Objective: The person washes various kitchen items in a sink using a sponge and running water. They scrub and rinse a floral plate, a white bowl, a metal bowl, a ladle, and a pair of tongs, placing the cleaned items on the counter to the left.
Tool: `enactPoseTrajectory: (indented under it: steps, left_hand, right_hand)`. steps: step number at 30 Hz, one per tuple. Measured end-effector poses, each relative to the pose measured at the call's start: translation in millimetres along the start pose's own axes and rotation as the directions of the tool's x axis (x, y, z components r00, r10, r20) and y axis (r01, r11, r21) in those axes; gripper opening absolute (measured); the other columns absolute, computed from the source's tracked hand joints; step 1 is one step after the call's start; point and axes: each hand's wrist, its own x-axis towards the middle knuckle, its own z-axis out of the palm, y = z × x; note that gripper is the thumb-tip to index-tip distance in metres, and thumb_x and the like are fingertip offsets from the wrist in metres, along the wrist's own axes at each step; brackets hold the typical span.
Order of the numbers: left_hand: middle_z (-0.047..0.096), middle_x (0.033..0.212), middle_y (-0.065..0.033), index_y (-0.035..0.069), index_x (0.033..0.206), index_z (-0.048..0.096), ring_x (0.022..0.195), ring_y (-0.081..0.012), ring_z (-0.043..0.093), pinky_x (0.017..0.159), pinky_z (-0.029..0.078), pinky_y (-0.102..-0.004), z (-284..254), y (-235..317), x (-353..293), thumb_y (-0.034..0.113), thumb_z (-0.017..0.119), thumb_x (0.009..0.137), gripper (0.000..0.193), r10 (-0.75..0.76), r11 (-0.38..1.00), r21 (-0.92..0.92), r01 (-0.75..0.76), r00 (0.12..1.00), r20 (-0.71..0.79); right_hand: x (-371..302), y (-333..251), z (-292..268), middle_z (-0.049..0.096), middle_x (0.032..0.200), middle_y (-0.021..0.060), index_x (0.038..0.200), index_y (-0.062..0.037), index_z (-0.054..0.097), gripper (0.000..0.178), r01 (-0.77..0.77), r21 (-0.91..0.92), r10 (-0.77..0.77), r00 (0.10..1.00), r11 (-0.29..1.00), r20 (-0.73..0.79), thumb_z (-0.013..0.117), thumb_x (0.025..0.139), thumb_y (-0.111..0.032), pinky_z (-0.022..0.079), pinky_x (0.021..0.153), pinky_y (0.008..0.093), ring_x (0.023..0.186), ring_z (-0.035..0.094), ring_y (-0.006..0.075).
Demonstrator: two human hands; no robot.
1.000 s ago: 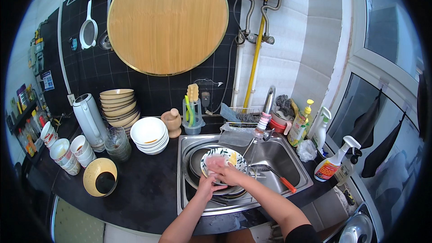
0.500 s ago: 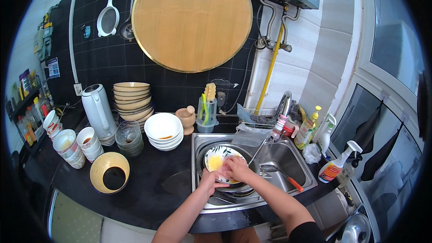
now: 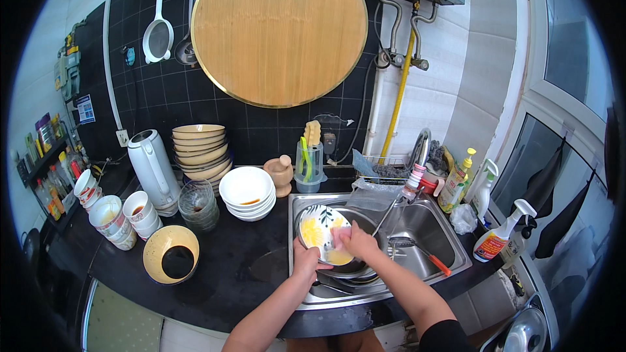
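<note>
A white dish with dark green leaves and yellow patches is tilted over the left sink basin. My left hand grips its lower left rim. My right hand is closed at the dish's inner face, with a blurred pinkish thing under its fingers; whether that is a cloth or a sponge I cannot tell. Below the dish, a large metal pan and other stacked ware sit in the basin, partly hidden by my hands. The sink has a second basin on the right.
A faucet rises behind the sink. An orange-handled tool lies in the right basin. White bowls, glass bowls, beige bowls and a bowl of dark liquid stand left; spray bottles stand right.
The dish is tipped more, showing more of its inner face. My right hand has shifted slightly right across it, while my left hand keeps hold. The whole view has shifted a little.
</note>
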Motion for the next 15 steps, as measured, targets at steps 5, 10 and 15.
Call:
enactPoseTrajectory:
  steps: [5,10,15]
  left_hand:
    - [0.046,0.113,-0.0203,0.005,0.125,0.022,0.087,-0.0384,0.059,0.054,0.056,-0.0466,7,-3,-5,-0.01,0.038,0.064,0.064,-0.051,0.998,0.049,0.049,0.998,0.028]
    - [0.048,0.116,-0.0192,0.002,0.126,0.029,0.098,-0.0389,0.055,0.069,0.053,-0.0559,14,-12,-3,-0.009,0.04,0.063,0.064,-0.159,0.986,-0.009,0.164,0.969,0.187]
    - [0.05,0.113,-0.0199,-0.001,0.123,0.033,0.098,-0.0388,0.055,0.07,0.053,-0.0548,20,-19,-1,-0.007,0.039,0.066,0.058,-0.208,0.975,-0.012,0.222,0.93,0.303]
  right_hand:
    - [1,14,6,0.058,0.099,0.0218,0.13,0.0042,0.029,0.065,0.085,-0.06,-0.091,0.99,0.995,-0.108,0.045,0.085,-0.039,0.05,0.071,0.0409,0.083,0.061,0.0352]
    - [25,4,-14,0.058,0.097,0.0151,0.123,0.0008,0.041,0.052,0.359,-0.26,-0.435,0.825,0.896,-0.362,0.05,0.082,-0.031,0.049,0.065,0.0385,0.074,0.06,0.0293]
    - [24,-17,-17,0.053,0.11,0.011,0.12,-0.0015,0.045,0.046,0.734,-0.329,-0.8,0.501,0.595,-0.33,0.05,0.082,-0.026,0.042,0.082,0.0373,0.089,0.052,0.028]
